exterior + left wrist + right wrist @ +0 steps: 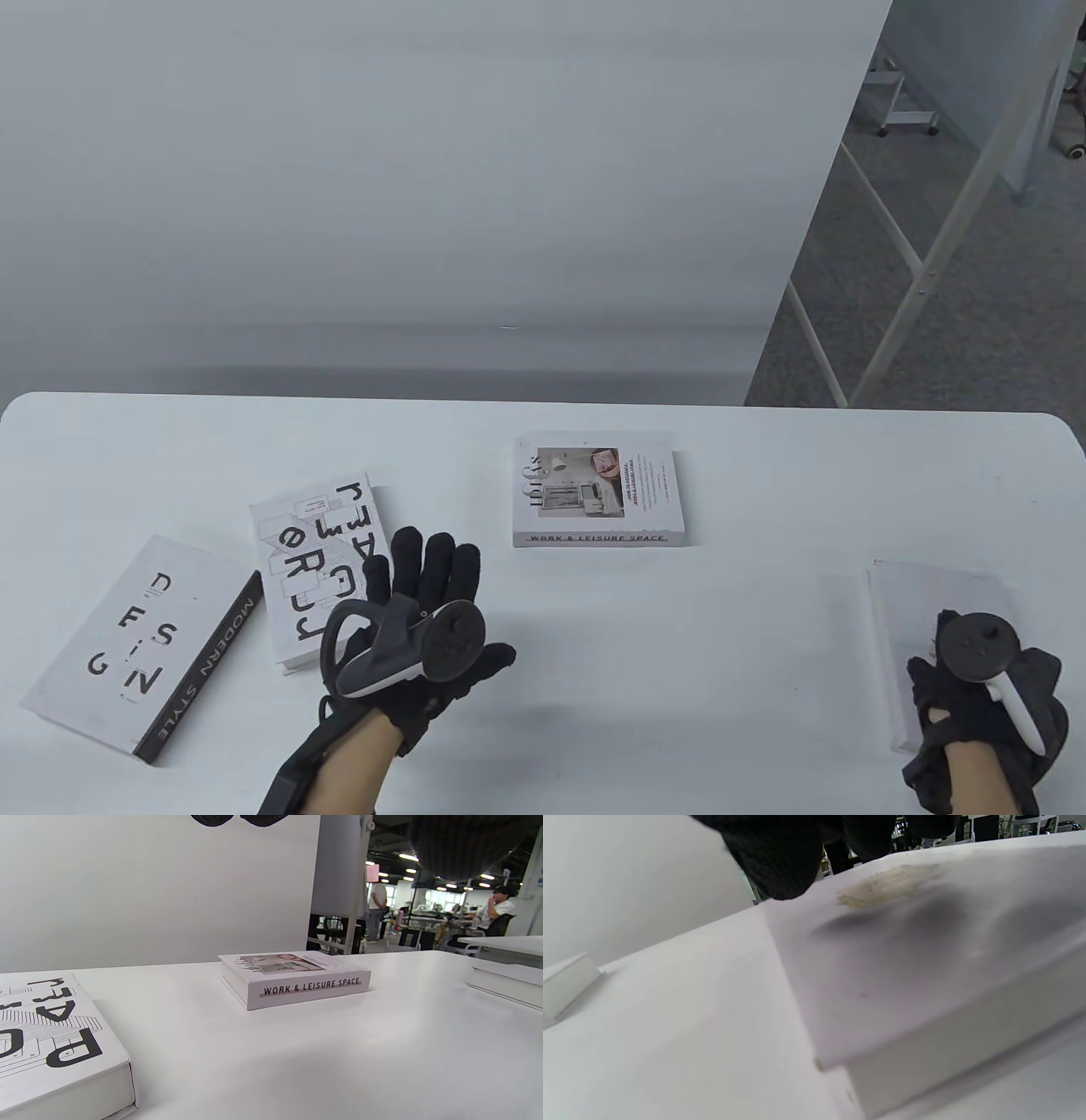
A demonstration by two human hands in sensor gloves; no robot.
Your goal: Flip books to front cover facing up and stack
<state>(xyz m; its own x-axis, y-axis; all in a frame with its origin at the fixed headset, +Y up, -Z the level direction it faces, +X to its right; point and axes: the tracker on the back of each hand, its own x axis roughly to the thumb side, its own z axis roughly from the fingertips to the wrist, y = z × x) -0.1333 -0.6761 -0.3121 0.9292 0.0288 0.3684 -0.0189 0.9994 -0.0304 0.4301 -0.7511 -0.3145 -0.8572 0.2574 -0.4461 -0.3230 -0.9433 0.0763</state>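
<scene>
Four books lie apart on the white table (pixel 679 645). At the left is a "DESIGN / MODERN STYLE" book (pixel 127 645). Beside it lies a white book with big black letters (pixel 310 552), also in the left wrist view (pixel 51 1043). In the middle is "WORK & LEISURE SPACE" (pixel 594 497), photo cover up (pixel 292 978). At the right is a book with a plain white cover up (pixel 916 611). My left hand (pixel 462 594) is spread open, empty, at the lettered book's right edge. My right hand (pixel 984 688) lies over the plain book's near part; its fingers (pixel 780 857) hang just above the cover (pixel 925 955).
A white partition (pixel 424 212) stands behind the table's far edge. Past its right end are a metal frame (pixel 933 255) and grey floor. A yellowish smear (pixel 886 885) marks the plain cover. An office with people shows in the background of the left wrist view.
</scene>
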